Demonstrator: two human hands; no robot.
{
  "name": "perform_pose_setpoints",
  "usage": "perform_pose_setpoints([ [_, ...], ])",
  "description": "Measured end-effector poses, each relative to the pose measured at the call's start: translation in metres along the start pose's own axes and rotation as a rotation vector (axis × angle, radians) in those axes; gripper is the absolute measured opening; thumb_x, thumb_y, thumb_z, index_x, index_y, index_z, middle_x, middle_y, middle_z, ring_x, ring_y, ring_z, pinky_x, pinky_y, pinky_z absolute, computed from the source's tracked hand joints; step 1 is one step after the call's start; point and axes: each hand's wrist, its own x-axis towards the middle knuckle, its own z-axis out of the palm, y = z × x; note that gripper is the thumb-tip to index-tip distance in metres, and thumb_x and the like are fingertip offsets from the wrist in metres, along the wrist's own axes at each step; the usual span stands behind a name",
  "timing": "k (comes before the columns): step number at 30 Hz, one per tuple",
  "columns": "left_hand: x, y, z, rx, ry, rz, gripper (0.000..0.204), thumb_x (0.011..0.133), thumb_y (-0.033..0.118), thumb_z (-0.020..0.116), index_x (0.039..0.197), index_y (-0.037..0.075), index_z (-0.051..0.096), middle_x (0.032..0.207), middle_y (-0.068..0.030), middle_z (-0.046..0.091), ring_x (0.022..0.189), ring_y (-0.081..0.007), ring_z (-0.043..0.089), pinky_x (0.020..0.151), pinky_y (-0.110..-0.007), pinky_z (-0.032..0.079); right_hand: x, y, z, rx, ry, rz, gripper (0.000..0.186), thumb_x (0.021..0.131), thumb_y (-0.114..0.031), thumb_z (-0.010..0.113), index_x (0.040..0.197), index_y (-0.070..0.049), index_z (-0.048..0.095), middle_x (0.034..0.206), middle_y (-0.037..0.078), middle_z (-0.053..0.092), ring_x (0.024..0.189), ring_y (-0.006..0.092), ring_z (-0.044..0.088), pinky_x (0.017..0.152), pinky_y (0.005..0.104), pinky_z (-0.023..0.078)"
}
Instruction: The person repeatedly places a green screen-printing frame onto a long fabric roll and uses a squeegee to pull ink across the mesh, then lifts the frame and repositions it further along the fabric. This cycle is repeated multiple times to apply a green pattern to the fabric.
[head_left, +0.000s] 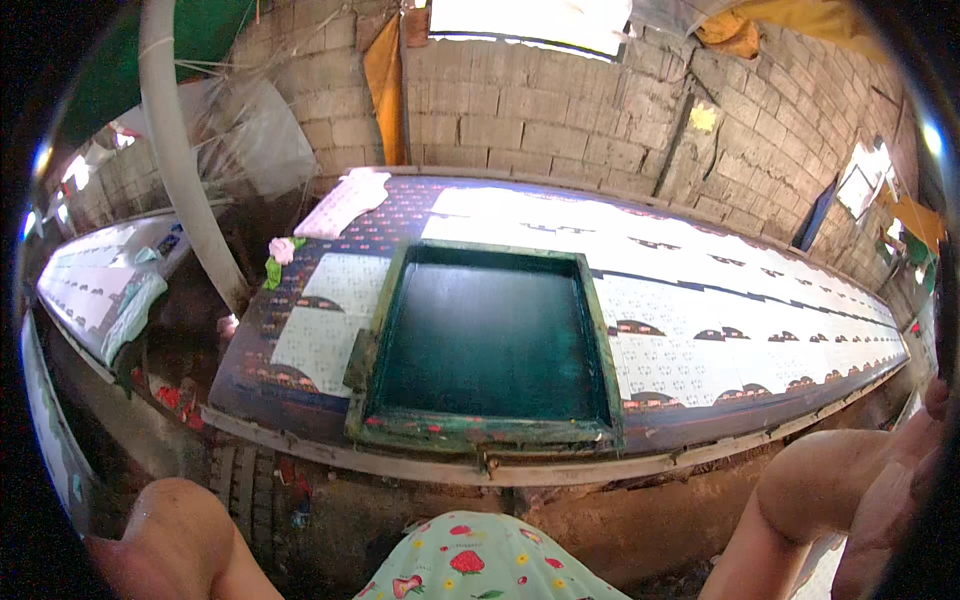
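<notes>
A wooden screen-printing frame [480, 433] stained green lies flat on the long printing table [250, 365]; its dark teal mesh [490, 330] faces up. My left arm [175, 535] shows only as a bent elbow at the lower left, and the hand is out of view. On the right, my arm [810, 480] bends upward toward the rim of the picture. Part of my right hand [905, 480] seems to show there, dim and cut off, with its fingers unclear. Neither arm touches the frame.
White printed fabric [700, 315] with dark arched motifs covers much of the table. A pale pink cloth [345, 203] rests at its far left corner. A grey pole [185, 150] stands left of the table, beside another table [95, 285]. A block wall [540, 130] runs behind.
</notes>
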Motion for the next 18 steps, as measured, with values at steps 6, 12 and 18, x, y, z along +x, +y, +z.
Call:
perform_pose_setpoints([
  [6, -0.006, -0.078, 0.028, 0.125, -0.026, -0.302, 0.03, 0.107, 0.021, 0.06, 0.115, -0.006, 0.07, 0.119, -0.0221, 0.075, 0.102, -0.0327, 0.074, 0.095, -0.042, 0.058, 0.003, 0.02, -0.013, -0.031, -0.039, 0.052, 0.015, 0.106, -0.016, 0.065, 0.104, -0.001, 0.068, 0.092, 0.014, 0.07, 0.089, 0.0316, 0.07, 0.082, 0.0427, 0.058],
  [12, -0.061, -0.168, 0.12, 0.193, -0.239, -0.668, 0.032, 0.107, 0.023, 0.06, 0.116, -0.006, 0.069, 0.12, -0.0217, 0.075, 0.102, -0.0325, 0.074, 0.094, -0.042, 0.058, 0.01, 0.031, -0.039, -0.089, -0.093, 0.076, 0.017, 0.107, -0.018, 0.063, 0.105, -0.001, 0.067, 0.091, 0.013, 0.068, 0.087, 0.031, 0.069, 0.08, 0.0423, 0.057],
  [18, -0.172, -0.207, 0.183, 0.288, -0.423, -0.897, 0.033, 0.107, 0.024, 0.06, 0.118, -0.006, 0.068, 0.121, -0.0214, 0.074, 0.102, -0.0323, 0.074, 0.093, -0.042, 0.058, 0.017, 0.031, -0.024, -0.124, -0.142, 0.028, 0.02, 0.108, -0.02, 0.061, 0.105, -0.002, 0.066, 0.09, 0.012, 0.067, 0.086, 0.0304, 0.069, 0.079, 0.0418, 0.057],
])
